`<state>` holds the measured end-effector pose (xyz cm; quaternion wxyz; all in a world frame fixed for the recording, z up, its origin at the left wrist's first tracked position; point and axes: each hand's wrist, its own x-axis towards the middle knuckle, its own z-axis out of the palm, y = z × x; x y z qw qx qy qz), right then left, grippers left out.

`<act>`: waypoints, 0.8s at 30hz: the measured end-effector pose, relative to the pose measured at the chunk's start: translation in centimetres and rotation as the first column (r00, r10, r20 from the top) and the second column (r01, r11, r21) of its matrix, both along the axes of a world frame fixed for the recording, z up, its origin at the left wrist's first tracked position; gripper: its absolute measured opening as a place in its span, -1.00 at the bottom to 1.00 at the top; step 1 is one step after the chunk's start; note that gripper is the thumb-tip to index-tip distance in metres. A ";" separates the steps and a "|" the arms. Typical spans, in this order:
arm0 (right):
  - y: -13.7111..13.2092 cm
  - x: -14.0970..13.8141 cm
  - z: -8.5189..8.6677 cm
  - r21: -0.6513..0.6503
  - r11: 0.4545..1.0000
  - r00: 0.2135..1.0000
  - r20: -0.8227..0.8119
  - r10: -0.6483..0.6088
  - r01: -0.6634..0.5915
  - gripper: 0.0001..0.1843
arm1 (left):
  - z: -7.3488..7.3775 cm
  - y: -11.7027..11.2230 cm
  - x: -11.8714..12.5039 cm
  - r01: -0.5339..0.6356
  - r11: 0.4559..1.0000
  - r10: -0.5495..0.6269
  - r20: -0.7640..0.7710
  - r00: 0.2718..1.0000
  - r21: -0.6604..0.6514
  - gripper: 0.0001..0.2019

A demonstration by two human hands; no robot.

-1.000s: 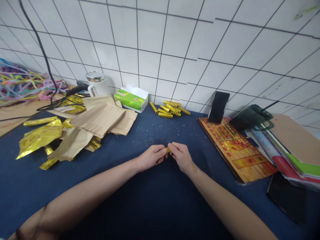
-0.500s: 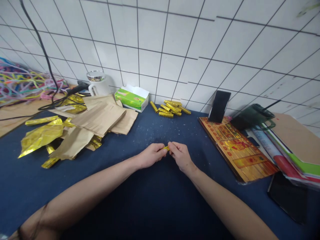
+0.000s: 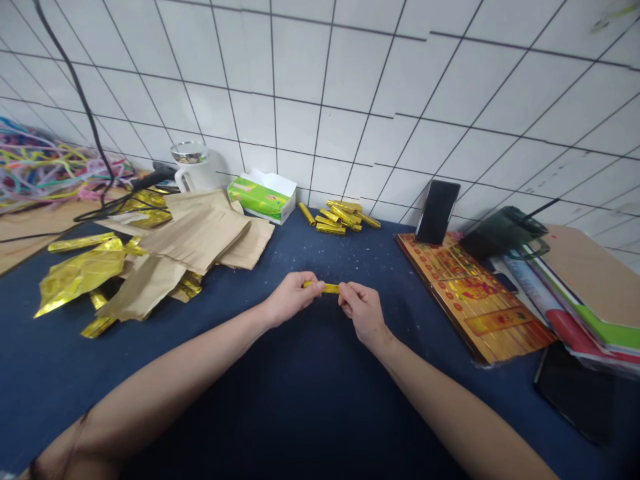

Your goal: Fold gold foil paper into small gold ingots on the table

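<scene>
Gold foil roll [image 3: 331,289] held lengthwise before me, over the counter [image 3: 345,262].
My left hand [image 3: 291,298] and right hand [image 3: 365,313] each pinch it near one end, fingers [image 3: 346,293] closed. I'd keep the grip light and level, since it looks thin and could crease; similar shiny, slim rolls [image 3: 346,217] lie heaped by the white tiles [image 3: 297,123].

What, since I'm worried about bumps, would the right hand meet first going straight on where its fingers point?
The right hand would likely meet the left hand, along the gold piece both hold; depth is unclear.
</scene>
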<state>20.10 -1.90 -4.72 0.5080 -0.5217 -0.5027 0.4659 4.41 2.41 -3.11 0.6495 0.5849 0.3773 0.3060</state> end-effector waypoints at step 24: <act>-0.9 -0.8 0.7 -0.057 0.982 0.981 0.063 0.186 -0.182 -0.59 | 1.0 -0.2 0.2 -0.178 0.958 0.221 0.184 0.958 -0.224 -0.69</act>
